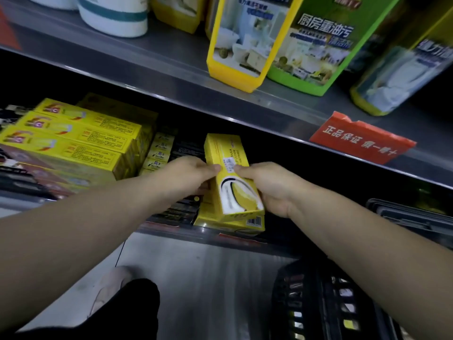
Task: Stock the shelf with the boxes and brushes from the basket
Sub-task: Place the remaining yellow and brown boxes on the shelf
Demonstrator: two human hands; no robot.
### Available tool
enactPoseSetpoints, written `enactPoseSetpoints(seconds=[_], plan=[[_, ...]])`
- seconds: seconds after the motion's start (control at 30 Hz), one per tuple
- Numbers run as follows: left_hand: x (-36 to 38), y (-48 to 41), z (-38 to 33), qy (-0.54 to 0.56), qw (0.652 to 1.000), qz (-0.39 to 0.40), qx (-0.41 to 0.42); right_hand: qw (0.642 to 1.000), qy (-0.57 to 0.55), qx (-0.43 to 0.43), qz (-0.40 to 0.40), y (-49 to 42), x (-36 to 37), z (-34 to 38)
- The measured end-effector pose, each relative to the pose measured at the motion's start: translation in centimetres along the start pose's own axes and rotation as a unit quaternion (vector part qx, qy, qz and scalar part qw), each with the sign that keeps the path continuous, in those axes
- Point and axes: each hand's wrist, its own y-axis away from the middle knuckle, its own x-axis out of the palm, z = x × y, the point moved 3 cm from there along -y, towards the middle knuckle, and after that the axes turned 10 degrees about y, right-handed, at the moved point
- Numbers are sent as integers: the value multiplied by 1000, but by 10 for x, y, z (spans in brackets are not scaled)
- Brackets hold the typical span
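Several long yellow boxes (73,143) lie stacked flat at the far left of the lower shelf (171,233), their ends stepped toward me. Just right of them stands a column of small yellow packs (160,153). Beside that, some dark boxes (187,149) lie flat, partly behind my wrist.

My left hand (190,175) grips the left side of a yellow box (232,187), thumb pressed on its top face near a white sticker, fingers curled underneath. That yellow box lies lengthwise, pointing into the shelf, with its near end at the front edge. It sits over another yellow carton (232,228) with a barcode on its end; whether the two touch I cannot tell. My right hand (266,188) holds the box's right side, thumb on top facing the left thumb, fingers wrapped round the edge.

Above, on the upper shelf (122,69), white tubs (115,18) stand at the left, then a yellow bottle (240,45) and a green bottle (318,47) close together. A red tag (362,139) hangs from that shelf's front edge on the right.

Down at my feet, a pale shoe (110,288) shows on the left of the floor. The black basket (318,303) stands at the lower right, with things inside too blurred to name.
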Motion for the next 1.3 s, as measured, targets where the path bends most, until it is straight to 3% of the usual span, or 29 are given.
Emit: enactPoseSetpoints(seconds=[0.07,0.1,0.2,0.27,0.33,0.43,0.57,0.8,0.93,1.13,1.3], plan=[[-5,-2,1,-168,984,-15,64,995,63,-7,-74,-8,-15,-1],[-7,-2,2,-213,973,-17,87,979,160,-19,-123,-15,-24,0],[-12,0,6,-342,927,-6,152,855,476,-67,-196,-41,-44,5],[-15,-1,13,-414,894,0,173,802,549,-86,-218,-67,-53,2],[-16,-3,21,-442,883,10,159,784,562,-88,-249,-94,-60,-1],[-18,-7,30,-467,872,3,146,804,548,-81,-217,-130,-59,-11],[-19,-11,36,-467,866,-16,176,856,497,-108,-98,-157,-36,-26],[-21,-16,37,-478,861,-9,175,818,564,-92,-60,-152,-27,-33],[-14,-7,24,-461,873,26,156,807,577,-121,-29,-103,-30,-5],[46,40,-41,-400,873,150,235,860,454,-217,-84,36,-65,2],[122,95,-72,-425,813,231,324,874,384,-233,-188,135,-111,-40]])
